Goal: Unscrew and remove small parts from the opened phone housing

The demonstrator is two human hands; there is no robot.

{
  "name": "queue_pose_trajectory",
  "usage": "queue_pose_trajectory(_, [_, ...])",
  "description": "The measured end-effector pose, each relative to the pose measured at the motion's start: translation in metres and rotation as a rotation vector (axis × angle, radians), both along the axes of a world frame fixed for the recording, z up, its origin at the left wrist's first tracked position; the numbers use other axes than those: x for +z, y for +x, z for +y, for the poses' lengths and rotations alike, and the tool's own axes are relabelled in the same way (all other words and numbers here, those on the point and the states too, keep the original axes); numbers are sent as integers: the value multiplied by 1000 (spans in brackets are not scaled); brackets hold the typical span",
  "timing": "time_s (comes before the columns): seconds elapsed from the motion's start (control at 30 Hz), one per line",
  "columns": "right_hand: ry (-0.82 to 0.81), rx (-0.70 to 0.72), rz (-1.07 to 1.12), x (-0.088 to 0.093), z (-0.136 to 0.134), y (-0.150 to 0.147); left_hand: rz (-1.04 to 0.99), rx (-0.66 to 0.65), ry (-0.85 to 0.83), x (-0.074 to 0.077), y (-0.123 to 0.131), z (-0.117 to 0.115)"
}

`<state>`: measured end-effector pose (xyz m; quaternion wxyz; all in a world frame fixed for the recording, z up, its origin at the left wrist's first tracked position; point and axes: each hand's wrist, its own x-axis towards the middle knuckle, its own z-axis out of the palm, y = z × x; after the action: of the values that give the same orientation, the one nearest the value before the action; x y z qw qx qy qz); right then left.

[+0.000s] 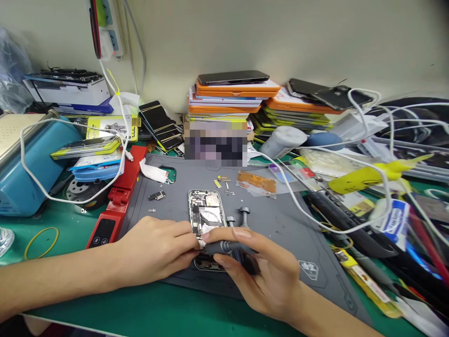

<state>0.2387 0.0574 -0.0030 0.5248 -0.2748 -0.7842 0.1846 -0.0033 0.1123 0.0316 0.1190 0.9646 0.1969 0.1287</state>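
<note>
An opened phone (210, 211) lies upright on the grey mat (168, 173), its inner parts exposed. My left hand (161, 250) rests at the phone's left edge with fingers bent and pressed together; what they hold, if anything, is hidden. My right hand (270, 276) is closed around a dark grey screwdriver-like tool (219, 247), which lies across the lower half of the phone. A piece of white tissue sits inside the phone beside my right fingertips. Other dark grey tools (244, 216) stand or lie just right of the phone, partly behind my right hand.
Small parts (157, 195) lie on the mat. A red device (105, 227) and blue machine (38, 168) are at left. Stacked orange boxes (231, 89) stand behind. A white cable (301, 210) loops at right, near a yellow syringe (365, 177) and a yellow-handled tool (368, 285).
</note>
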Motion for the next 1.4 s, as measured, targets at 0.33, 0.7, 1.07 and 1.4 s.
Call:
queue_pose_trajectory(0.33, [-21,-17,-1,1,2,1,-32,-5,32,-5,-2,0])
queue_pose_trajectory(0.7, [2,-63,-78,-9,-2,4,-64,-30,58,-4,0,1])
queue_pose_trajectory(1.07, [-26,-18,-59,-5,-1,2,-41,-43,46,-4,-1,1])
queue_pose_trajectory(1.4, [-28,-19,-68,-7,-1,3,-35,-42,52,-5,-1,1])
